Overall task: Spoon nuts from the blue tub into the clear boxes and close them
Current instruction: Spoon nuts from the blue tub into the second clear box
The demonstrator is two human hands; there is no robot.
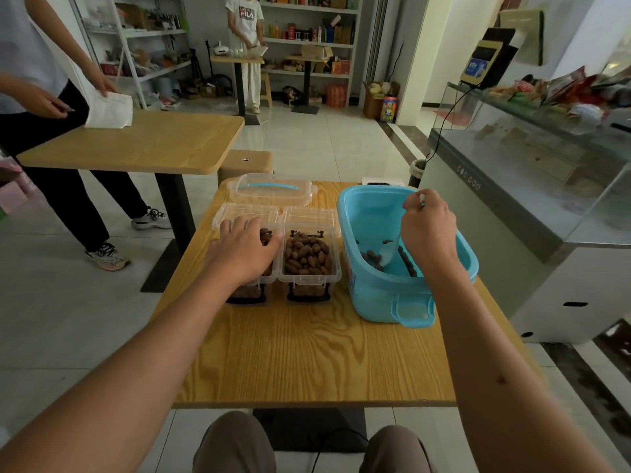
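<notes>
Nuts point(374, 259) lie thin on the floor of the blue tub point(382, 302) at the right of the table point(307, 353), where the right hand point(428, 230) curls its fingers round the handle of a pale scoop point(389, 250) dipped among them. Left of the tub stand two clear boxes side by side, lids hinged back: the right box point(309, 259) is full, and the left hand point(244, 245) rests with relaxed fingers spread over the left box point(251, 291). Beyond them lies a clear lid point(273, 191).
</notes>
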